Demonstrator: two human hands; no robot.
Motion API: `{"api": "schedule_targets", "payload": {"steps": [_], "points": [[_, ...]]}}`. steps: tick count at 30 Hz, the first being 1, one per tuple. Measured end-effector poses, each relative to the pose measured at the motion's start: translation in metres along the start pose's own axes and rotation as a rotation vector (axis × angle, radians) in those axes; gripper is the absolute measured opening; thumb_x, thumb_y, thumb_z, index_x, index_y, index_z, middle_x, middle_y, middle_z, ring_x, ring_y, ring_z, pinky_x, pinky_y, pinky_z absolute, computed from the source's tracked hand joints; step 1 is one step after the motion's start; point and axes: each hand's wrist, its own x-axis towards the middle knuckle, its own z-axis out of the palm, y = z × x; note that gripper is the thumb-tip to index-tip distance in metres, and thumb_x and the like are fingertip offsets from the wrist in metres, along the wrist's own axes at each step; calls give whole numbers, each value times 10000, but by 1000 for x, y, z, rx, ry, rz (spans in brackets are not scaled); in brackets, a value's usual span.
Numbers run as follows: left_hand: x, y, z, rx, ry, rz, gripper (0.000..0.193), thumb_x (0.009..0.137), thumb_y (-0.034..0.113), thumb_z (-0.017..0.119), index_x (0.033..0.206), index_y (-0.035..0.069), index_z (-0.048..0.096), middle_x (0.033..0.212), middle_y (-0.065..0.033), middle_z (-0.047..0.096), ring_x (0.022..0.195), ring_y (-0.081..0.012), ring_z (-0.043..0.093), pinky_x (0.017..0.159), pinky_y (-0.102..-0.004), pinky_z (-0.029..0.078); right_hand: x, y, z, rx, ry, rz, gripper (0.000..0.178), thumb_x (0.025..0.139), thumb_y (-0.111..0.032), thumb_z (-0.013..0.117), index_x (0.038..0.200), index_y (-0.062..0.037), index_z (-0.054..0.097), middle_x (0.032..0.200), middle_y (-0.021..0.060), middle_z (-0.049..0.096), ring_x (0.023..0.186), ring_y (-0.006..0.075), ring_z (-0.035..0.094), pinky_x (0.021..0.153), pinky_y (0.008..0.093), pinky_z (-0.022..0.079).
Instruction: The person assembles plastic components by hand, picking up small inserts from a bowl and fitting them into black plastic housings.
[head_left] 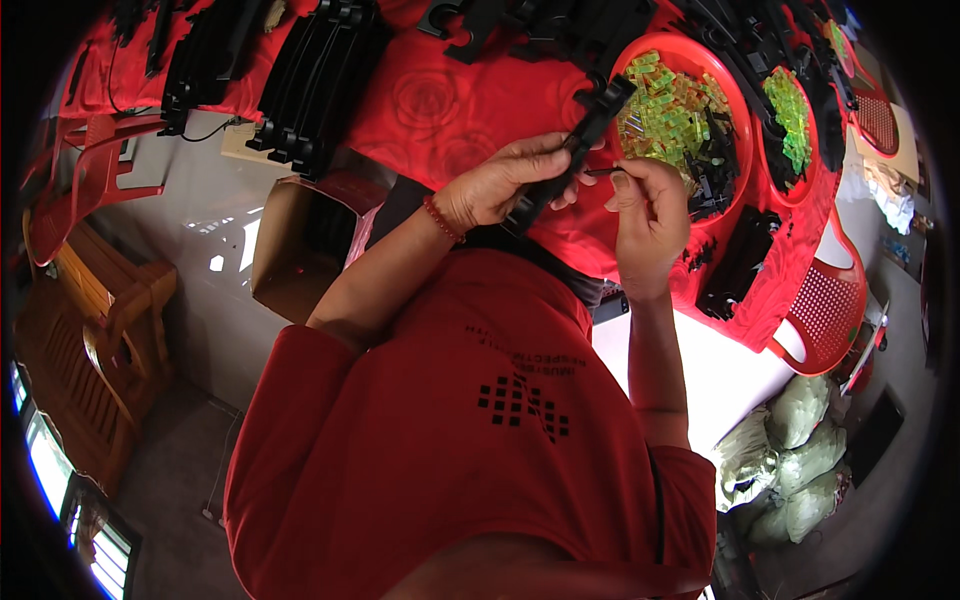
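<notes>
My left hand (pixel 507 183) is wrapped round a long black plastic part (pixel 572 150), held slanted in front of my body. A red bead bracelet circles that wrist. Close beside the part, my right hand (pixel 647 210) pinches a small thin black piece (pixel 603 172) between thumb and fingertips. Its tip points toward the long part; whether the two touch, I cannot tell. Just beyond my right hand stands a round red basin (pixel 743 95) holding many small yellow-green clear pieces (pixel 660 105) and small black pieces (pixel 712 170).
A red patterned cloth (pixel 425 110) covers the table. Rows of long black parts (pixel 315 80) lie at its far left. A second red basin (pixel 806 185) of green pieces stands further right. Below the table edge is an open cardboard box (pixel 285 235); red chairs (pixel 832 300) flank the table.
</notes>
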Motion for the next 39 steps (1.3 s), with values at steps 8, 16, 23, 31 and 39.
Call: {"api": "schedule_targets", "payload": {"steps": [8,16,23,31,39], "points": [[-2,2,2,123,44,-16,598,926,205,680,1441,22,437,958,-39,617,834,-117,597,762,-264,492,-6,14,2,0,-25,-45,122,921,2,649,1039,-15,623,1037,83,604,715,109,577,596,230,501],[1,-3,1,98,-20,45,652,956,380,636,1454,21,415,961,-32,619,851,-112,583,769,-259,477,-1,2,0,241,93,110,109,941,4,624,1046,-14,600,984,60,611,706,89,559,617,226,480],[4,-5,-5,-17,40,-56,640,1020,523,406,1410,19,460,1015,-88,648,838,-136,572,780,-284,459,12,-7,2,416,42,304,111,938,-65,657,1031,-12,627,818,0,611,695,56,536,609,216,431],[1,-2,-3,-57,72,-70,390,971,289,444,1197,-8,559,980,-98,643,851,-175,592,798,-326,465,17,-12,12,150,-74,458,137,912,-85,687,998,4,629,808,13,647,692,42,570,554,197,413],[1,-4,-5,-58,106,-88,391,982,276,440,1205,-21,562,924,-98,635,831,-183,591,783,-324,469,19,-19,21,203,-52,421,84,905,-1,662,974,34,627,782,46,651,694,73,594,594,203,460]]}}
